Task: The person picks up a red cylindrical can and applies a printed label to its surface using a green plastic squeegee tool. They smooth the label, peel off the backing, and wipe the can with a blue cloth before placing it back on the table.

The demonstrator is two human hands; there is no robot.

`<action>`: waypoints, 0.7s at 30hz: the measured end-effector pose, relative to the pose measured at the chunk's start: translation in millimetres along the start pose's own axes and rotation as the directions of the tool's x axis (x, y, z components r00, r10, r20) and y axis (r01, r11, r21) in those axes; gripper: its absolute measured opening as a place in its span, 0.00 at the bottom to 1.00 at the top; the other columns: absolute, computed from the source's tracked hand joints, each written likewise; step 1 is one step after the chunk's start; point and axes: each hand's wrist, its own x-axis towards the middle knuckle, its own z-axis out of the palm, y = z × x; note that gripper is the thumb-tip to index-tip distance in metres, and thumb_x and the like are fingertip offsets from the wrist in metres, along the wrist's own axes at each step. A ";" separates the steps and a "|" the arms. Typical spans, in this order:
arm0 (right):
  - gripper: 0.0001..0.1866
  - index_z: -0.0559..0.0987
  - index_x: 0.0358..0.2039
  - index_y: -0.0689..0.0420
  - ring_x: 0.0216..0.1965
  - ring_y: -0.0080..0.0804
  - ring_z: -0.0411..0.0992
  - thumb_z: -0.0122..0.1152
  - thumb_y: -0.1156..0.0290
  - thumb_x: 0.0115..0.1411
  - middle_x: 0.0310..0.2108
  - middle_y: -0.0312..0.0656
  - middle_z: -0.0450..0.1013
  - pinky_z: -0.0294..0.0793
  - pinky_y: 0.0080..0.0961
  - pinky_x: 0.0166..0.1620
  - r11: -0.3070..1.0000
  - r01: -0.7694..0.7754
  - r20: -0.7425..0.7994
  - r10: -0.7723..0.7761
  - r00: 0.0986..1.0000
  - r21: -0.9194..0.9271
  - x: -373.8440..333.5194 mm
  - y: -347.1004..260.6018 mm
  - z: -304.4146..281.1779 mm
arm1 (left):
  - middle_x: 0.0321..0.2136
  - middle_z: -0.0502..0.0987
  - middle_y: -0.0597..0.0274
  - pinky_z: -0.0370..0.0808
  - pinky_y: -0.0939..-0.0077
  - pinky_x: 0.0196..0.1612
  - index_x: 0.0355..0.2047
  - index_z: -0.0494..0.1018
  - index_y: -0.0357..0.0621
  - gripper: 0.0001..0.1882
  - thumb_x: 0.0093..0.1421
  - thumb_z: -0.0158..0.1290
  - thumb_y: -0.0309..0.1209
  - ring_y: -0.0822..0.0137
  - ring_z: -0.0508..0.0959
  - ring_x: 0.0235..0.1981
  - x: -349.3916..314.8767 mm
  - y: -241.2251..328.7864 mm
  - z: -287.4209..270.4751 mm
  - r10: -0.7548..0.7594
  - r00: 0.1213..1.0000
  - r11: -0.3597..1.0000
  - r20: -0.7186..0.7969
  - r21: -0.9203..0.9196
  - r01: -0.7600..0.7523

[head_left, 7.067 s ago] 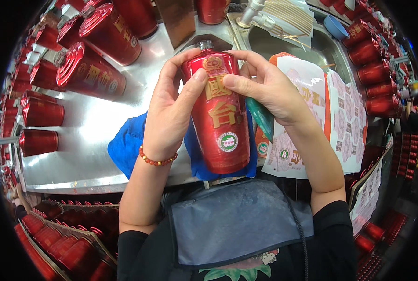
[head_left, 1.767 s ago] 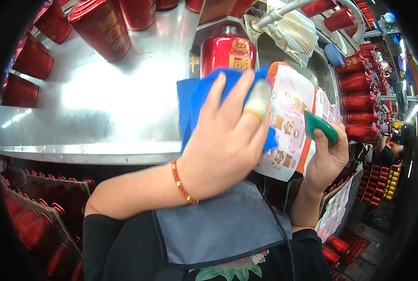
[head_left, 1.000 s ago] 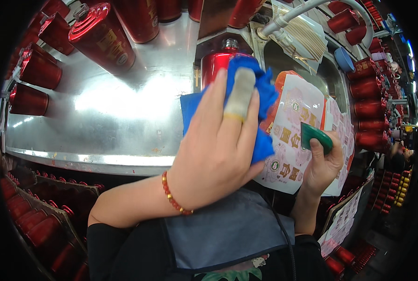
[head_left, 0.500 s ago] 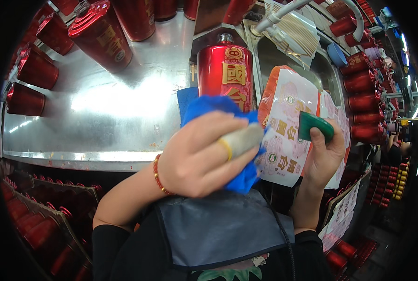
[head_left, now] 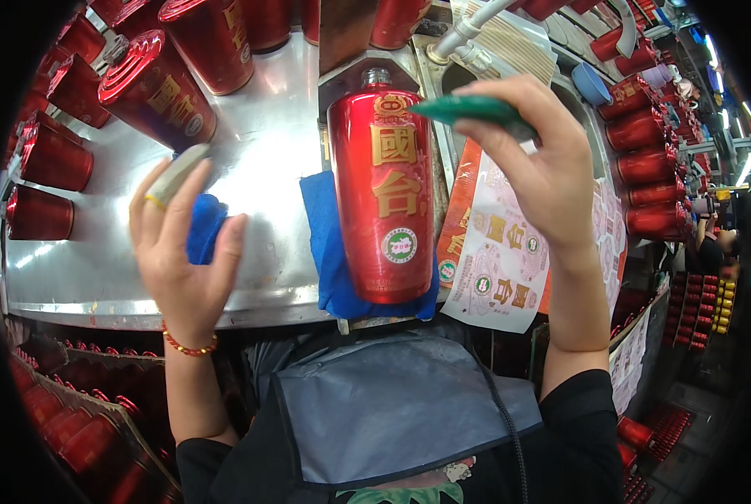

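Note:
A glossy red bottle [head_left: 379,210] with raised gold characters and a round white-green emblem lies on its back, neck away from me, on a blue cloth [head_left: 316,202]. My right hand [head_left: 552,164] pinches a green scraper [head_left: 480,113] whose tip is at the bottle's shoulder, over the gold emblem. On the left, my left hand [head_left: 178,260] has its fingers spread above the metal table, a grey cot on one finger. A second blue cloth [head_left: 206,228] shows between its thumb and fingers, partly hidden by the hand, and looks loose rather than gripped.
Printed decal sheets [head_left: 497,277] lie right of the bottle, over a sink's edge. Red bottles [head_left: 161,92] stand along the left and far side of the metal table [head_left: 266,168]. A pipe [head_left: 476,29], a blue bowl [head_left: 591,82] and more red bottles are at the far right.
My left hand has moved off the bottle to the left with the wiping cloth, and its fingers have opened. My right hand has brought the green scraper from above the sheets to the bottle's top.

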 end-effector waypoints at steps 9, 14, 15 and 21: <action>0.13 0.81 0.49 0.61 0.42 0.18 0.75 0.67 0.74 0.65 0.39 0.33 0.78 0.75 0.20 0.47 0.994 -0.039 0.341 0.004 0.940 0.098 45.8 7.8 -9.9 | 0.61 0.64 0.32 0.66 0.57 0.65 0.73 0.44 0.26 0.60 0.55 0.70 0.45 0.41 0.68 0.61 30.9 66.7 59.6 -0.015 0.968 0.784 0.252 -0.598 0.168; 0.13 0.82 0.47 0.61 0.41 0.18 0.75 0.69 0.73 0.63 0.38 0.35 0.79 0.75 0.20 0.46 0.999 -0.024 0.389 0.007 0.921 0.040 54.4 2.0 -12.8 | 0.59 0.64 0.34 0.67 0.58 0.63 0.73 0.43 0.27 0.59 0.56 0.69 0.43 0.43 0.69 0.59 35.0 72.2 73.3 -0.014 0.983 0.770 0.185 -0.625 0.128; 0.13 0.82 0.47 0.61 0.41 0.18 0.76 0.69 0.73 0.63 0.37 0.35 0.79 0.75 0.20 0.46 0.998 -0.033 0.382 0.009 0.924 0.058 54.9 1.5 -11.5 | 0.59 0.64 0.34 0.67 0.58 0.63 0.73 0.43 0.28 0.59 0.56 0.69 0.43 0.43 0.69 0.59 35.5 72.2 73.9 -0.022 0.983 0.764 0.183 -0.631 0.134; 0.13 0.83 0.45 0.61 0.38 0.26 0.77 0.72 0.73 0.59 0.35 0.39 0.79 0.75 0.22 0.45 0.983 0.171 0.221 -0.152 0.963 -0.072 64.3 8.7 -12.9 | 0.57 0.66 0.37 0.67 0.59 0.63 0.72 0.49 0.29 0.52 0.59 0.67 0.42 0.46 0.70 0.60 40.2 67.9 81.5 -0.138 0.961 0.658 0.242 -0.702 0.271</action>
